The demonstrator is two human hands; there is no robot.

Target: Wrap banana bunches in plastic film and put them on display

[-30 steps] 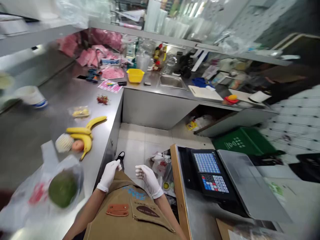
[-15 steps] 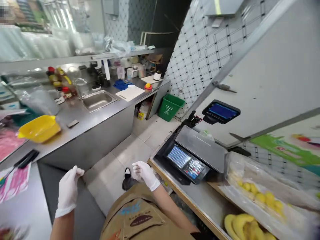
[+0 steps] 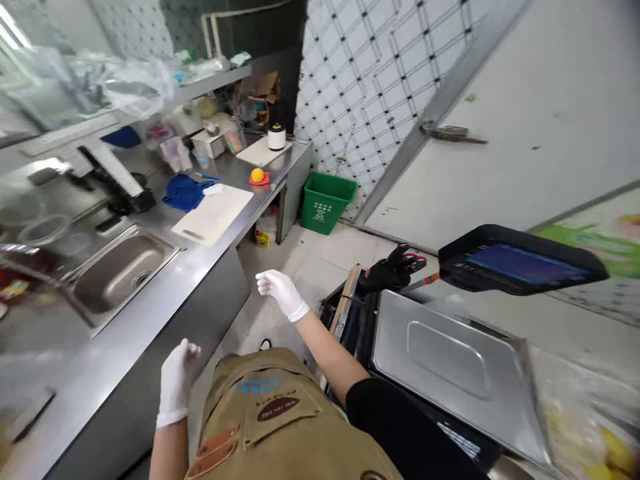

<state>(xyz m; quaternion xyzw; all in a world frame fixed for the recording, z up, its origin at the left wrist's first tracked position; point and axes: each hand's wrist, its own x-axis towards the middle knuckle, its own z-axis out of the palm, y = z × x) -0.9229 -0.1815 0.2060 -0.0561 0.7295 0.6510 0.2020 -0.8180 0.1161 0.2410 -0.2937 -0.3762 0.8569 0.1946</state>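
"White gloves (image 3: 173, 399): do the left hand (image 3: 178, 375) and right hand (image 3: 283, 293) meet?"

"They're apart. The right curls, partly open, between the steel counter (image 3: 165, 293) and the scale (image 3: 445, 360). The left is near the counter's front, fingers bent; how tightly, I can't tell."

"And the counter?"

"Along the left, a sink (image 3: 120, 270) set into its top."

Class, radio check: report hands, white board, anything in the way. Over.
Left hand and right hand gloved, holding nothing visible. White board on counter, ahead, untouched. Metal scale plate beside right arm.
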